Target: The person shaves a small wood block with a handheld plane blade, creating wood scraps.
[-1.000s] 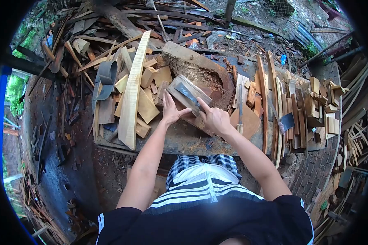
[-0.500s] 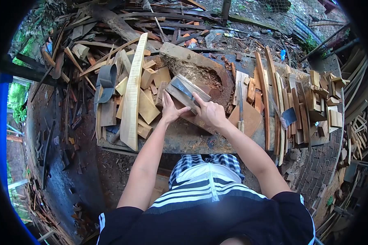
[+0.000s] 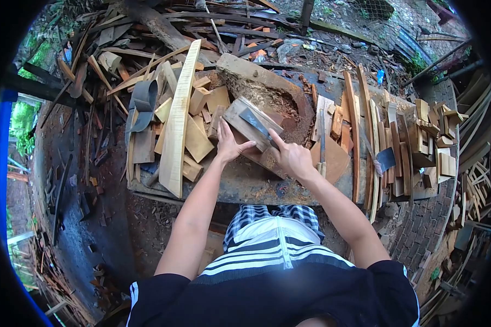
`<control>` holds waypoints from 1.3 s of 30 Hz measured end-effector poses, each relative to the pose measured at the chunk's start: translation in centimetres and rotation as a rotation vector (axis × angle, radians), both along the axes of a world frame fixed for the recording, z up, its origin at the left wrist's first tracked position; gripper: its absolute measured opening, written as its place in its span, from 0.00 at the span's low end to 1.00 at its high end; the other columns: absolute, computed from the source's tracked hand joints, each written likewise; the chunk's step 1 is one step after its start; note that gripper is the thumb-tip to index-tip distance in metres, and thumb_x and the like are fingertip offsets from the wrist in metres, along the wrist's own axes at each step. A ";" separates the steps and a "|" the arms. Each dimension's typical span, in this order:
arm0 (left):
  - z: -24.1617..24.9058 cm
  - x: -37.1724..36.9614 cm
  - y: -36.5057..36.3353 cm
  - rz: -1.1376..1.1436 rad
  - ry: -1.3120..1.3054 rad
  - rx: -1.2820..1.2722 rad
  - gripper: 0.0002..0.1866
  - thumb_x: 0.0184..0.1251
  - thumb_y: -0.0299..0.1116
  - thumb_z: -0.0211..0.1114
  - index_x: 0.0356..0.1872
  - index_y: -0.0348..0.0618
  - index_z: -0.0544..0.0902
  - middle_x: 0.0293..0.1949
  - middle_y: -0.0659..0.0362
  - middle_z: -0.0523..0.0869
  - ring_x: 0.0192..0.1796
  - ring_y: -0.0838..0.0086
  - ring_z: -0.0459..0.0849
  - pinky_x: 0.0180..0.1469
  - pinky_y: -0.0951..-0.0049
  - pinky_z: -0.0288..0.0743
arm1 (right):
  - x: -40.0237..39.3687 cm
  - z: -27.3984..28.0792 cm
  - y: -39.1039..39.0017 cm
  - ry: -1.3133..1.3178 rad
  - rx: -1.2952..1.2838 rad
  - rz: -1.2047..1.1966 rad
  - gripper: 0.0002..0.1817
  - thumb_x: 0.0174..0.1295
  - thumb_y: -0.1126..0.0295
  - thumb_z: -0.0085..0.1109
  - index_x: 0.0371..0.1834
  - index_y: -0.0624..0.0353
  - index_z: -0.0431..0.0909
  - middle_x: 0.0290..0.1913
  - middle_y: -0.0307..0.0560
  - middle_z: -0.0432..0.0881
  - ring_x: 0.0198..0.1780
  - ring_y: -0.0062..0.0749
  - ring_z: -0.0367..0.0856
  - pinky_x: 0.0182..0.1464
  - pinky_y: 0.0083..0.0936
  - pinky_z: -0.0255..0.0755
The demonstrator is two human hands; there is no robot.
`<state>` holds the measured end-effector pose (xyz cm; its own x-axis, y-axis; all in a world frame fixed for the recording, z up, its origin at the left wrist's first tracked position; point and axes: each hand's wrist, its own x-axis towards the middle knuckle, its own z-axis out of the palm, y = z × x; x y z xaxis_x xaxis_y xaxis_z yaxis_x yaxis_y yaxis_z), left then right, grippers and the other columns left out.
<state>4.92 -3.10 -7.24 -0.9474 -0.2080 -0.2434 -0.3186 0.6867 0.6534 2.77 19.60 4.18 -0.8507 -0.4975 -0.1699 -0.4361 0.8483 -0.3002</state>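
Note:
My right hand (image 3: pixel 294 157) is closed round the near end of a flat dark metal blade (image 3: pixel 253 121), its index finger stretched along it. The handle is hidden in the hand. The blade lies slantwise over the top of a worn grey-brown block (image 3: pixel 237 113). At the block's near left side is my left hand (image 3: pixel 229 144), fingers straight against its edge and thumb spread toward the right hand. Below the block, a brown board (image 3: pixel 267 162) slants across the bench. Behind it rests a thick, rough, hollowed piece of wood (image 3: pixel 256 76) with crumbly debris inside.
On the bench (image 3: pixel 229 188), a long pale curved plank (image 3: pixel 183 120) and wood offcuts (image 3: pixel 197 143) lie left. To the right are a long narrow tool (image 3: pixel 322 143), upright strips (image 3: pixel 352 131), a broad dark blade (image 3: pixel 386 158) and stacked blocks (image 3: pixel 423 128). Scrap timber (image 3: pixel 163 32) lies behind.
My right hand has slid right and slightly toward me, drawing the blade along the block. My left hand keeps its place at the block's edge. The view has shifted slightly.

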 end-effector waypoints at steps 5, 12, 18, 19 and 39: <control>0.0 0.3 0.3 -0.005 0.015 0.002 0.82 0.34 0.74 0.74 0.75 0.28 0.28 0.79 0.40 0.33 0.81 0.54 0.30 0.80 0.58 0.34 | -0.9 -0.9 -1.3 0.044 -0.039 0.018 0.32 0.69 0.55 0.52 0.76 0.35 0.57 0.26 0.59 0.84 0.28 0.55 0.85 0.30 0.47 0.79; 0.3 0.1 0.3 0.007 -0.005 0.009 0.82 0.35 0.73 0.74 0.75 0.28 0.29 0.78 0.39 0.33 0.81 0.52 0.32 0.80 0.58 0.35 | 0.1 -0.1 0.2 0.004 -0.010 0.049 0.32 0.69 0.55 0.52 0.76 0.34 0.57 0.26 0.59 0.84 0.28 0.55 0.85 0.29 0.48 0.79; -0.3 0.0 0.1 -0.005 0.034 -0.022 0.82 0.36 0.73 0.74 0.74 0.26 0.29 0.78 0.38 0.34 0.81 0.52 0.32 0.80 0.58 0.34 | -1.0 -0.8 -1.8 0.051 -0.016 0.022 0.31 0.69 0.55 0.52 0.75 0.34 0.59 0.25 0.58 0.84 0.28 0.53 0.85 0.29 0.46 0.79; -0.2 0.0 0.0 -0.017 0.011 -0.017 0.82 0.36 0.72 0.74 0.74 0.26 0.29 0.78 0.38 0.34 0.81 0.52 0.32 0.80 0.58 0.34 | -0.8 -0.6 -1.8 0.043 -0.012 0.017 0.31 0.68 0.55 0.52 0.75 0.35 0.60 0.25 0.59 0.84 0.28 0.53 0.85 0.29 0.46 0.79; -0.2 0.2 0.4 0.006 -0.007 0.014 0.82 0.35 0.72 0.75 0.75 0.29 0.29 0.79 0.40 0.33 0.81 0.53 0.31 0.81 0.59 0.34 | -0.4 -0.4 -1.6 0.019 -0.011 0.015 0.31 0.69 0.55 0.52 0.76 0.33 0.58 0.26 0.59 0.84 0.28 0.54 0.86 0.28 0.46 0.79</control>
